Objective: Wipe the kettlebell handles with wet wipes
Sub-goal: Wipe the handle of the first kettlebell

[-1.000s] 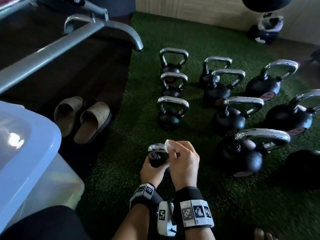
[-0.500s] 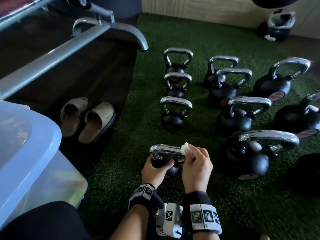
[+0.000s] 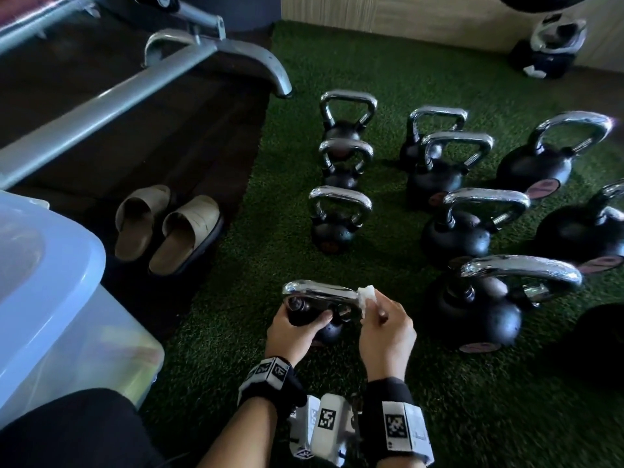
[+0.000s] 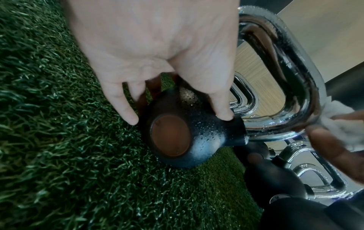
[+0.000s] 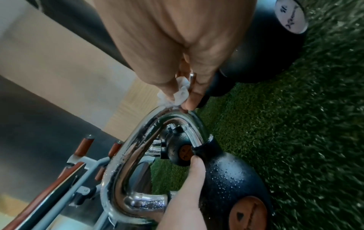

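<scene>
Seemingly wet chrome kettlebell handle (image 3: 319, 292), wipe (image 3: 367, 294) pressed against it

A large kettlebell's (image 5: 275, 51) round face plate reads "16"; brand lettering illegible.

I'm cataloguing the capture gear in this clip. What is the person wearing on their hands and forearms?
Both the left hand and the right hand are bare, with no gloves. Each wrist carries a black wristband: the left band and the right band both bear white blocks printed with square black-and-white markers. White camera housings with similar markers sit between the wrists. The forearms show no sleeves.
</scene>
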